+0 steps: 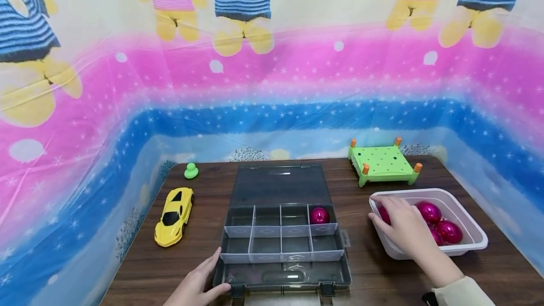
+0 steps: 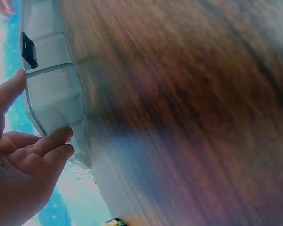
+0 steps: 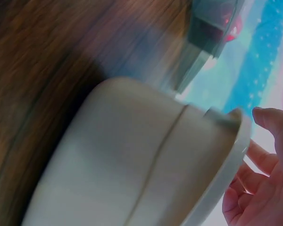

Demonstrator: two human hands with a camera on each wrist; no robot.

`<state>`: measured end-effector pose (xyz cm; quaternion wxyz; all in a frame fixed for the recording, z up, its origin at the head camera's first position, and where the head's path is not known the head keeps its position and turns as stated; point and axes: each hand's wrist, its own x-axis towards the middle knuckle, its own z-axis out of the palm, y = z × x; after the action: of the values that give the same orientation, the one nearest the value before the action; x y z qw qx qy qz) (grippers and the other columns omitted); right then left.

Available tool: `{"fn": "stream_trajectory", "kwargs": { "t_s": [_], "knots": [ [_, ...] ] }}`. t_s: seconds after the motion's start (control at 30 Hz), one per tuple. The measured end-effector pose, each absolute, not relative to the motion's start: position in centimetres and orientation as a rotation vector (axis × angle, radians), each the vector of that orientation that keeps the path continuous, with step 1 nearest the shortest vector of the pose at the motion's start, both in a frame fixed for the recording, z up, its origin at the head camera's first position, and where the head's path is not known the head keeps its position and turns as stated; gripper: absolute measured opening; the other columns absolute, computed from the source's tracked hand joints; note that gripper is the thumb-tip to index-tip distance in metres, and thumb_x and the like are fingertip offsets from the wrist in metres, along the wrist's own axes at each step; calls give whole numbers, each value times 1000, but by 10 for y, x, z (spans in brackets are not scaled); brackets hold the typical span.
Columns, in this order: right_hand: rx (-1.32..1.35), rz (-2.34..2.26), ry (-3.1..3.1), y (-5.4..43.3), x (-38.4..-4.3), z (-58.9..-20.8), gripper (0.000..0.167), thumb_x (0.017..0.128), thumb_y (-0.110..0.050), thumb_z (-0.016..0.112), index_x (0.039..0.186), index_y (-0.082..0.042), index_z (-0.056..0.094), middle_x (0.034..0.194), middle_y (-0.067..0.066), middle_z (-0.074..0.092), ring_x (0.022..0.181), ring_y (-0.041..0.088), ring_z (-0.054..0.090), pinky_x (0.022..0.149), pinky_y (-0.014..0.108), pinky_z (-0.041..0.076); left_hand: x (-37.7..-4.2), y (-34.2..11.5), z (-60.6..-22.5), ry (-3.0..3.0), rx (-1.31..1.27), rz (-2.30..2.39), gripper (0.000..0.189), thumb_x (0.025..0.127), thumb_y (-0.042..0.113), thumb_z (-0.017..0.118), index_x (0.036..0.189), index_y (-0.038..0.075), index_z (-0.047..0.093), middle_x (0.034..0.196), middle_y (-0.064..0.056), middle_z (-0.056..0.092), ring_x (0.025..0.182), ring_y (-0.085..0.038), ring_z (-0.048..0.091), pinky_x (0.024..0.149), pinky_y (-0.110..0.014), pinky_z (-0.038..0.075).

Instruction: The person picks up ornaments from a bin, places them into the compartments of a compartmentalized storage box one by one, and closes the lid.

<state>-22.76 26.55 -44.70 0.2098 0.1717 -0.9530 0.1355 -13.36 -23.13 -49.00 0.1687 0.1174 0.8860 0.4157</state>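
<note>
In the head view, a dark clear compartment box (image 1: 282, 254) stands with its lid laid back and a shiny magenta ball (image 1: 319, 216) in its back right compartment. My left hand (image 1: 196, 281) holds its front left corner, thumb at the front edge and fingers along the side; the left wrist view shows this hand (image 2: 26, 165) close up. Over the left end of a white plastic tub (image 1: 476, 237) is my right hand (image 1: 403, 225), fingers reaching inside the rim. One magenta ball (image 1: 384, 214) shows beneath those fingers, and several more magenta balls (image 1: 448, 232) lie beside the hand.
A yellow toy car (image 1: 173, 218) is left of the box, with a small green toy duck (image 1: 191, 171) behind it. At the back right stands a green toy bed (image 1: 384, 162) with orange post tops. A printed cloth (image 1: 272, 117) surrounds the wooden table (image 1: 136, 275).
</note>
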Motion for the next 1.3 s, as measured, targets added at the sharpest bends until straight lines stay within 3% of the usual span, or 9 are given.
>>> {"fn": "stream_trajectory", "kwargs": {
  "t_s": [0.37,0.5,0.67,0.87,1.13,1.3],
  "knots": [
    [299,348,-2849,304,-234,-455,66,87,-59,61,123,-4,61,117,23,61,104,45,53,90,65,36,-130,-228,-482,2517,278,1161,85,92,37,65,148,-10,22,144,-34,32,128,-50,36,95,-62,38],
    [293,344,-2877,310,-235,-456,59,88,-51,65,122,-2,62,117,25,60,104,46,52,88,66,36,-132,-230,-488,2525,286,1141,86,92,42,63,148,-8,23,145,-33,32,128,-50,37,95,-61,39],
    [348,321,-2936,315,-236,-458,58,82,-40,75,121,0,62,114,26,61,99,46,53,85,65,39,-134,-232,-495,2571,283,1036,89,91,52,58,150,-4,22,146,-29,34,129,-45,38,96,-55,41],
    [368,304,-2914,319,-241,-464,61,77,-36,80,122,0,61,112,27,61,97,45,53,83,64,40,-131,-230,-486,2524,273,1165,86,91,41,65,148,-8,24,145,-33,33,127,-50,37,95,-62,37],
    [332,301,-2905,323,-248,-473,55,80,-33,77,119,2,60,111,27,62,93,44,54,78,62,42,-132,-229,-487,2552,247,1075,88,91,48,62,149,-5,24,146,-29,34,129,-46,37,98,-58,38],
    [342,290,-2887,326,-248,-474,56,79,-33,78,119,1,60,108,24,64,89,41,55,75,60,43,-129,-228,-479,2517,271,1155,85,91,39,65,148,-9,23,145,-34,32,128,-51,36,95,-63,37]
  ]
}}
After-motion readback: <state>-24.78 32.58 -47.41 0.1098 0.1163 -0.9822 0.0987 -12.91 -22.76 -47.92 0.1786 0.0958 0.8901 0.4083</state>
